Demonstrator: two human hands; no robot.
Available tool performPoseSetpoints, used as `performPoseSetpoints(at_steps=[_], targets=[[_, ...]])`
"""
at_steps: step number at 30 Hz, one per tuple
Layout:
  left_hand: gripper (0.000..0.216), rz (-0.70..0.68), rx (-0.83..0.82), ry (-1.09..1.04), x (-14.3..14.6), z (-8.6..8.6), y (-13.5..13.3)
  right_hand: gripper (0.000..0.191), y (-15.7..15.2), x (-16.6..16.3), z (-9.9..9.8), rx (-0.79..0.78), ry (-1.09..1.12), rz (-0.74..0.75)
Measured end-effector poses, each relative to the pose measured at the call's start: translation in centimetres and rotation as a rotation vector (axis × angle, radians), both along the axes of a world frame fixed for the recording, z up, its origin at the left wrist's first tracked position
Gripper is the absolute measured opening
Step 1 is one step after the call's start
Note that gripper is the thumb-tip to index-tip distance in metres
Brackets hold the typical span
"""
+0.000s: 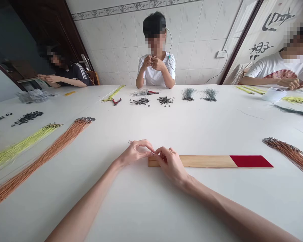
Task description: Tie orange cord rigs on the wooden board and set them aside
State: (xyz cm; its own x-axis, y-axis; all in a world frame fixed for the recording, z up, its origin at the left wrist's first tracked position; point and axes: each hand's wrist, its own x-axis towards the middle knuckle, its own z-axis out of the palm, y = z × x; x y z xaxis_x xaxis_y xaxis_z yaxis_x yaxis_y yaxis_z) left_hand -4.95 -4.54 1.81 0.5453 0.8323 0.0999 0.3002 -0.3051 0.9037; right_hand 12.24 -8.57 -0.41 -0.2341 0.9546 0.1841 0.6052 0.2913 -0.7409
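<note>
My left hand (135,154) and my right hand (169,163) meet at the left end of a flat wooden strip (207,161) with a red right end (249,161). Both hands pinch something tiny between thumb and fingertips where they touch; it looks like a small metal piece or thin wire, too small to name. My right hand rests on the strip's left end. A small metal ring (130,142) lies just behind my left hand.
On the white table (151,127) lie a copper wire bundle (40,158) and a yellow-green one (20,146) at left, another copper bundle (290,153) at right. Black small parts (140,101), red pliers (116,101) and dark wire bunches (188,94) lie far. Three other people sit around.
</note>
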Motion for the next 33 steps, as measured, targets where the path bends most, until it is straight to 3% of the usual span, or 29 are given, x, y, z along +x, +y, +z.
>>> performPoseSetpoints(at_steps=[12,16,23,28,33], targets=[[0.011,-0.019,-0.025,-0.031,0.2,0.4,-0.2,0.016,-0.1,0.1,-0.2,0.08,0.004,-0.014],[0.009,0.019,-0.094,-0.134,0.2,0.6,-0.2,0.014,-0.3,0.0,0.1,0.153,-0.001,0.006],[0.011,0.303,-0.216,-0.689,-2.2,1.0,1.4,0.017,-1.2,-0.4,-0.3,0.377,-0.097,0.221],[0.008,0.63,-0.316,-1.097,-5.6,1.0,3.0,0.018,-3.4,-1.6,0.1,0.369,-0.182,0.434],[0.01,0.855,-0.307,-1.135,-8.5,1.4,3.6,0.009,-6.9,-4.5,-0.6,0.423,-0.257,0.681]])
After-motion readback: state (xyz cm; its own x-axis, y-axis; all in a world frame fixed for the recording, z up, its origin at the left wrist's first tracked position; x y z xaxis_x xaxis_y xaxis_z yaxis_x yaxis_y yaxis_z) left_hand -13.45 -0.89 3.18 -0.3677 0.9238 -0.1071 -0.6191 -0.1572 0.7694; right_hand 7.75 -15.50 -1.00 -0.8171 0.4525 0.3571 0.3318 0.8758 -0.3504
